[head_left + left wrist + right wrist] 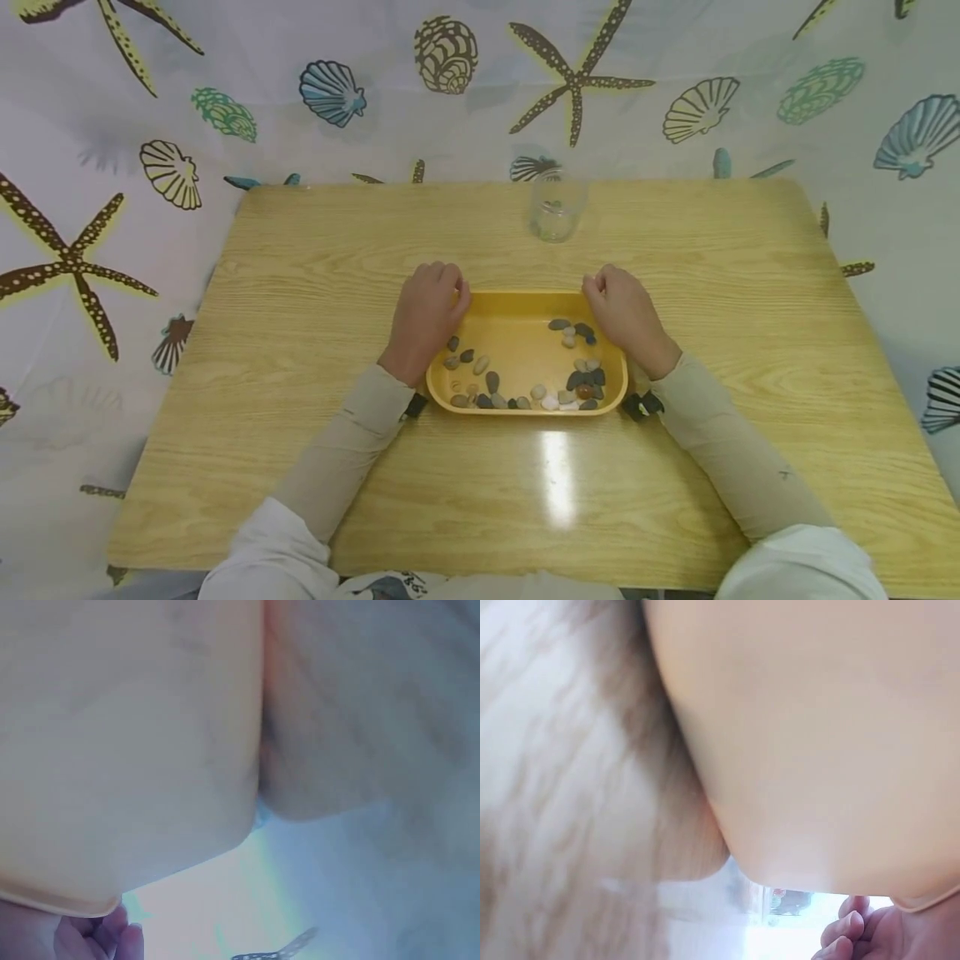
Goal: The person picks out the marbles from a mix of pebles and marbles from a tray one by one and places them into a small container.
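A yellow plastic tray (517,304) with raised walls sits in front of the person. Smooth pebbles (492,382) in grey, white and brown lie in it, mostly along its near side and right end. At the far left corner the left hand (426,321) grips the rim with curled fingers. The right hand (626,312) holds the far right corner in the same way. In the left wrist view, curled fingers (112,937) show just below the rim; the right wrist view shows fingers (844,930) close under the rim too.
A clear plastic cup (557,212) stands behind the tray near the table's back edge, with something small and greenish in it. The wood-grain table (300,275) is surrounded at the back and sides by a cloth (262,42) printed with shells and starfish.
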`<state>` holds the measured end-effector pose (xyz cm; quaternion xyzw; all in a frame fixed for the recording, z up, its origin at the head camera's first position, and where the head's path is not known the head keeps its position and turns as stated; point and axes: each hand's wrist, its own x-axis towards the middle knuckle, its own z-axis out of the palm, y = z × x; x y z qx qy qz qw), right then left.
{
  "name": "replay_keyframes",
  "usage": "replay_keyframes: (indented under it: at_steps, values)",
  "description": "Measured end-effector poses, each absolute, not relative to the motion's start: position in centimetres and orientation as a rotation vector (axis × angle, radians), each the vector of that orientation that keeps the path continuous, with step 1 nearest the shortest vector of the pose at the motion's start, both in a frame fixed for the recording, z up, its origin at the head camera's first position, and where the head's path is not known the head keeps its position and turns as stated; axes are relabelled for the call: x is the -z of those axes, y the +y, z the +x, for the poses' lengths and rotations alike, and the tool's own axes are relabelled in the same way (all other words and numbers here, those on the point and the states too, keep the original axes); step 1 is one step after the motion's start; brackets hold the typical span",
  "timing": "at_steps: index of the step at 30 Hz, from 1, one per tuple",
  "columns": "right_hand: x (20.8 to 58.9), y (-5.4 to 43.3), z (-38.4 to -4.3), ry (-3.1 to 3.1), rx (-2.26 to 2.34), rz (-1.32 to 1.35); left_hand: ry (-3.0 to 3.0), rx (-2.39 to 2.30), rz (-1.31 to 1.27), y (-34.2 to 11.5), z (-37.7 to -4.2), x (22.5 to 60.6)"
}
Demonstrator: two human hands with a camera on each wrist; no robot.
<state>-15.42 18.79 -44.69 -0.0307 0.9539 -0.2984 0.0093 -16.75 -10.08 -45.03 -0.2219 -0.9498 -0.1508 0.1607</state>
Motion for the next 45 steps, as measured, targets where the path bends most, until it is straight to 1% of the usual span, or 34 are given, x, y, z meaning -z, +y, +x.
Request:
replay_keyframes:
  at_steps: [2, 5, 11, 16, 20, 25, 33, 40, 45]
  values:
    - [44.7, 18.8, -15.4, 2.963, 0.951, -0.091, -2.698, 0.383, -0.685, -10.0, -16.6, 44.6]
    - [44.7, 18.8, -15.4, 2.936, 0.975, -0.077, -2.71, 0.437, -0.793, -9.7, -16.1, 43.6]
    - [44.9, 19.0, -15.4, 2.914, 1.0, -0.058, -2.869, 0.888, -1.052, -8.2, -14.5, 41.3]
    - [45.0, 19.1, -15.5, 2.906, 1.017, -0.07, -3.0, 1.177, -1.092, -6.6, -13.1, 39.5]
    - [45.0, 19.2, -15.5, 2.907, 1.027, -0.071, -3.015, 1.377, -1.098, -5.0, -12.3, 38.9]
    - [45.0, 19.3, -15.4, 2.893, 1.069, -0.067, -3.01, 1.649, -1.015, -3.3, -11.9, 39.7]
    - [45.1, 19.3, -15.3, 2.842, 1.128, -0.051, -3.036, 1.796, -0.914, -1.5, -13.1, 42.5]
    - [45.2, 19.4, -15.3, 2.836, 1.173, -0.041, -3.104, 1.735, -0.911, 0.9, -13.4, 44.0]
    - [45.1, 19.2, -15.2, 2.835, 1.196, -0.032, -3.069, 1.744, -0.858, 2.0, -13.2, 44.5]
